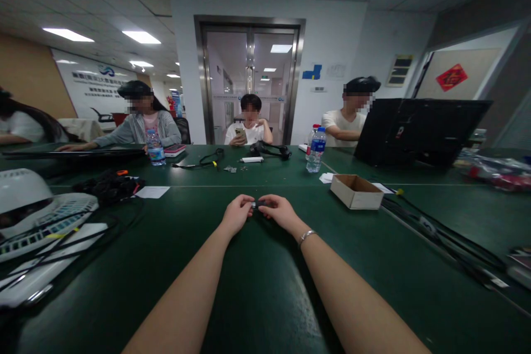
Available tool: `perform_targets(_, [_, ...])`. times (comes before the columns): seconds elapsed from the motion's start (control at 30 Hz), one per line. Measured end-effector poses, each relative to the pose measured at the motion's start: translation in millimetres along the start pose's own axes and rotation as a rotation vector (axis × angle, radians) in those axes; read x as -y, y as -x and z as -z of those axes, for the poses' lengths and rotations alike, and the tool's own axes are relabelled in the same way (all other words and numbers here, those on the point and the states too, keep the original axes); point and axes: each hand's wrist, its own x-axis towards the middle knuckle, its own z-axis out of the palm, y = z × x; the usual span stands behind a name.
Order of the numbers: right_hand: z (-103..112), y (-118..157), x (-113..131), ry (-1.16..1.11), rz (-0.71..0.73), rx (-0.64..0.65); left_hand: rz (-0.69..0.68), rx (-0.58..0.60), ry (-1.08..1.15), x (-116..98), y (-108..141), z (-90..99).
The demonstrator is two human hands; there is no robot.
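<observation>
A small black stick with a silvery end (258,204), looking like a USB flash drive, is held between my two hands just above the dark green table (257,265). My left hand (238,213) pinches its silvery end with thumb and fingertips. Around the black end, the fingers of my right hand (282,212) are closed, hiding part of it. The stick is too small to make out in detail. An open cardboard box (357,193) stands on the table to the right of my hands.
Two water bottles (316,150) and a monitor (418,130) stand beyond the box. Black cables (448,243) run along the right. At left lie a white helmet-like fan (25,199), tangled black gear (108,185) and another bottle (155,149). Several people sit across the table.
</observation>
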Motion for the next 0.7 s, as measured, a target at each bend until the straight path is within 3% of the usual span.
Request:
perform_targets(0.5, [0.8,-0.4,-0.3,-0.031,-0.015,-0.004,0.016,-0.006,0.078,0.0,-1.3,2.0])
perform_targets(0.7, [0.7,0.3,1.3,-0.032,-0.012,-0.001,0.012,0.002,0.069,9.0,-6.7,3.4])
